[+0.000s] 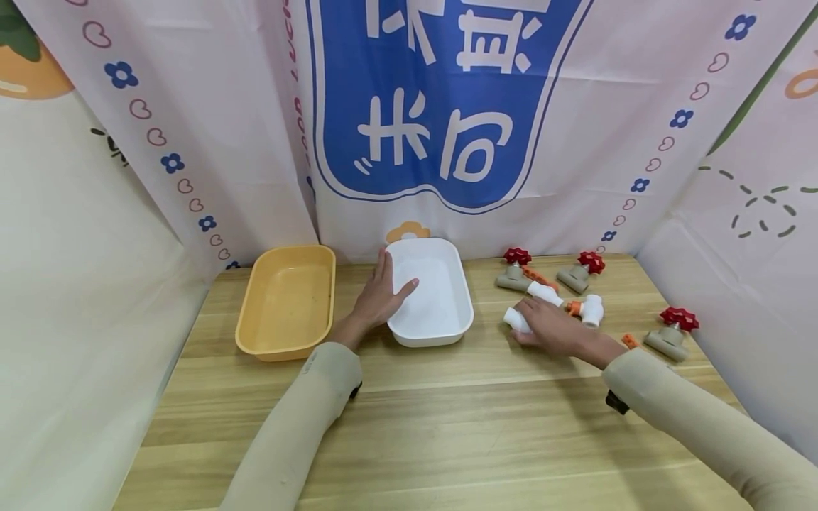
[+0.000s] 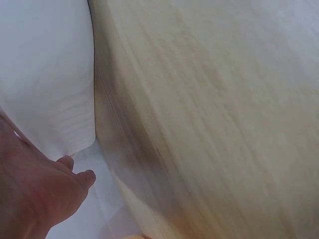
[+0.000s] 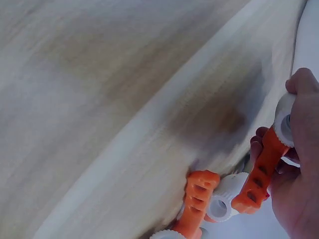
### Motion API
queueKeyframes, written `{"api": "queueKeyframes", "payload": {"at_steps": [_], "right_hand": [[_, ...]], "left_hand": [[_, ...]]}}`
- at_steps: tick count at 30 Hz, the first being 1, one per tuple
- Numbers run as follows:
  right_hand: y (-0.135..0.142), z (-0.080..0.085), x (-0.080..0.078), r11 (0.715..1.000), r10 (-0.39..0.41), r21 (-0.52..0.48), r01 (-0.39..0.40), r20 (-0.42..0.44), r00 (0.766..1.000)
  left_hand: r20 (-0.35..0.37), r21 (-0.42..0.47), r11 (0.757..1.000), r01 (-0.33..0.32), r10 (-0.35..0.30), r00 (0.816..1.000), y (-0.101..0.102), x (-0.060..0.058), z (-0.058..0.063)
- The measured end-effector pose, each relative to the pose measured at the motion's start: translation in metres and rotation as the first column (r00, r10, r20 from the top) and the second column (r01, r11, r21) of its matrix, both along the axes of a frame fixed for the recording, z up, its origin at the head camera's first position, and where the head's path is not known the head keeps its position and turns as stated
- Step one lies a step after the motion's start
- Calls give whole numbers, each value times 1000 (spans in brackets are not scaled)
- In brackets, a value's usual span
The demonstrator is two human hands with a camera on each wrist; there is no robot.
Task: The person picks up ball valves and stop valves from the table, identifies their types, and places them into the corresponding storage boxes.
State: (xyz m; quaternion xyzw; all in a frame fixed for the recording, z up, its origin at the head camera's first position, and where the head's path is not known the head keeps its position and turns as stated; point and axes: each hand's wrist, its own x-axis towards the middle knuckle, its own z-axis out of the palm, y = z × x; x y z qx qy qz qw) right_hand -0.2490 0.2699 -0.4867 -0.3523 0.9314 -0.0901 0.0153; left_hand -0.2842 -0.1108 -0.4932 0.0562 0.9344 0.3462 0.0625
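My left hand (image 1: 380, 294) grips the left wall of a white tray (image 1: 461, 284), its thumb over the inside and its fingers along the outside. In the left wrist view, the fingertips (image 2: 85, 178) touch the tray's wall. To the right, my right hand (image 1: 548, 326) holds a white ball valve (image 1: 515, 320) low over the table. That valve's orange lever (image 3: 260, 174) shows in the right wrist view. Just behind this hand lies another white ball valve (image 1: 544, 292), and a third white ball valve (image 1: 593, 311) with an orange part lies to its right.
A yellow tray (image 1: 287, 305) stands at the left of the wooden table (image 1: 434, 440). Several grey valves with red wheels lie at the right, one (image 1: 513, 275) at the back and another (image 1: 667, 341) near the right edge. Printed cloth (image 1: 575, 142) hangs behind.
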Motion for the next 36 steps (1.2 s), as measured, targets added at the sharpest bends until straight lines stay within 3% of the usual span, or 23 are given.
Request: {"api": "queueKeyframes", "payload": {"at_steps": [10, 16, 26, 36], "right_hand": [[-4, 10, -11, 1000, 0, 5, 1, -74, 997], [-9, 23, -17, 1000, -9, -22, 8, -42, 999], [-23, 46, -30, 1000, 10, -13, -10, -60, 998], [-37, 60, -41, 1000, 11, -20, -12, -55, 998]], "left_hand": [[3, 13, 1000, -1, 1, 1000, 0, 0, 0], [-5, 26, 1000, 14, -14, 1000, -1, 1, 1], [-22, 39, 998, 43, -42, 999, -4, 1, 0], [-29, 40, 998, 48, -47, 998, -5, 4, 1]]}}
